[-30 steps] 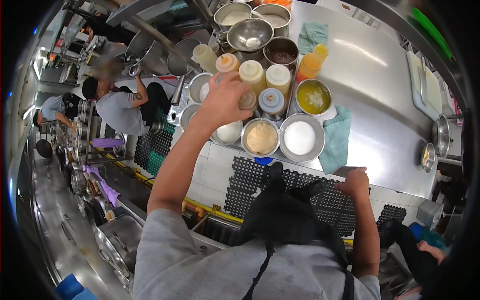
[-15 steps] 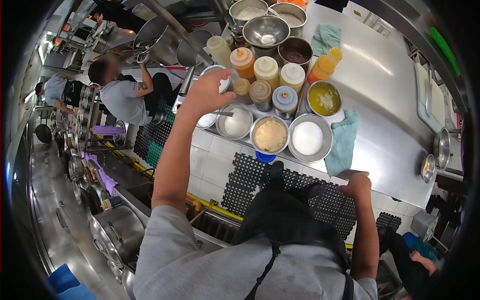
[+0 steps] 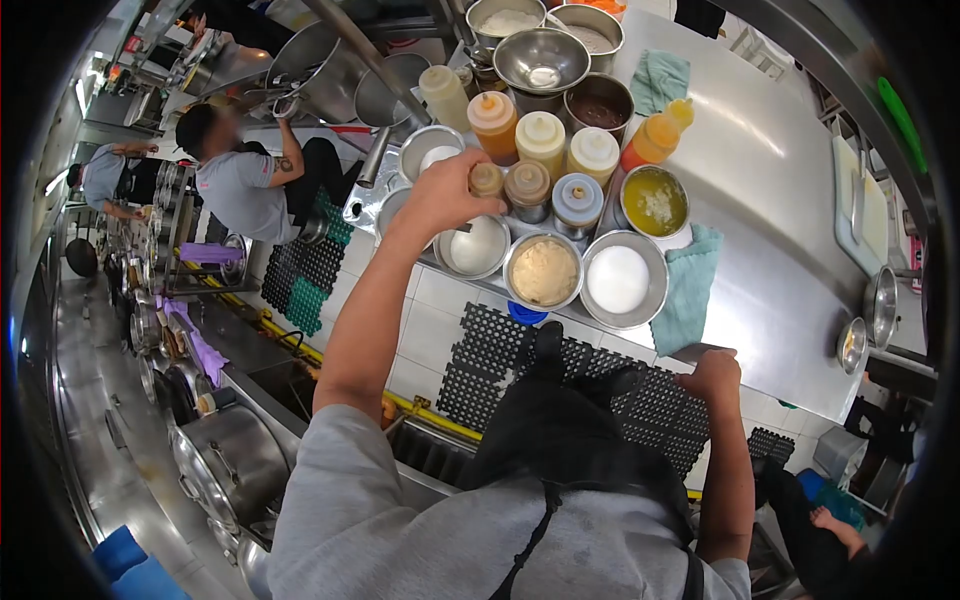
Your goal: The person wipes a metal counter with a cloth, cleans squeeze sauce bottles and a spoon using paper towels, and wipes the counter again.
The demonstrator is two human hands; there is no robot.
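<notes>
1. Steel surface (image 3: 750,230) fills the right of this kitchen, its left end crowded with bowls and squeeze bottles; another person (image 3: 235,195) is off to my left
2. My left hand (image 3: 440,195) is at the small brown bottle (image 3: 487,182), which stands at the left end of the front row, just beside a second brown bottle (image 3: 527,185)
3. Left thumb and forefinger stand apart, one on either side of the small brown bottle
4. My right hand (image 3: 712,378) is by the near edge, fingers curled, a dark flat thing (image 3: 700,352) showing beside them
5. From above, I cannot tell whether either hand's fingers are actually clamped
6. Step in hand, I judge: settling my left fingers about that bottle. Moving it calls for a firm pinch and a straight lift, clear of its neighbour and the white-filled bowl (image 3: 470,275) near my thumb
</notes>
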